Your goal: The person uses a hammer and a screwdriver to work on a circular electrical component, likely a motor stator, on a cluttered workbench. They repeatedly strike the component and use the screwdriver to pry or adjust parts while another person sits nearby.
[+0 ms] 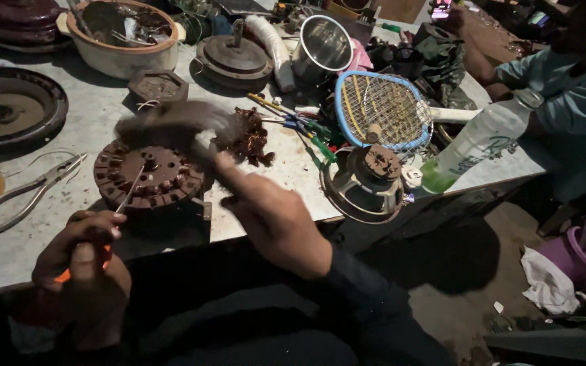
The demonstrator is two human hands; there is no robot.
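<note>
Closest in, your left hand (79,254) keeps a closed grip on an orange-handled screwdriver (106,234), its tip set into the rusty slotted motor core (149,176) lying flat on the table (89,112). Your right hand (272,217) grips a blurred brush (171,122) above it. Pliers (28,190) lie left; a racket-shaped swatter (381,108) lies farther back.

I'm looking down at what reads as a cluttered repair workshop for fans and small motors: a worn grey metal workbench (103,108) carries a rusty brown slotted round motor core (149,177), dark round metal motor housings (234,59) and a bare loudspeaker with a metal frame (367,183). Steel pliers (32,190), green-handled screwdrivers (317,139) and a blue-framed racket-shaped bug swatter (382,110) lie among the parts, and rags litter the dirt floor (456,271).
</note>
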